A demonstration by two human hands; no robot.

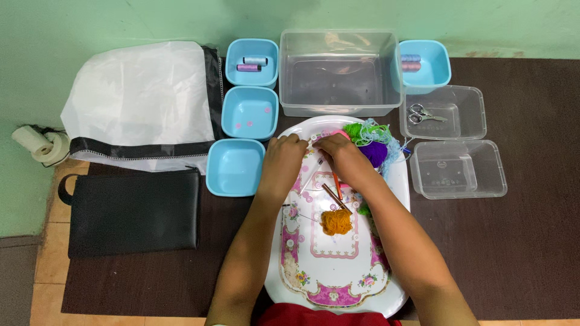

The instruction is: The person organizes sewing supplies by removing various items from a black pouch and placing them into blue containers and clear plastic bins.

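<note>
Both my hands meet over the far end of the flowered tray on the dark brown desk.

My left hand (283,158) and right hand (345,158) pinch something small and pale between them; I cannot tell what. The tray (338,290) carries an orange yarn ball (336,222), with purple yarn (374,152) just beside my right hand. Blue tubs (234,168) and clear boxes (460,170) ring it. A green wall (109,24) backs the desk (531,253); tan floor tiles show at left.
</note>
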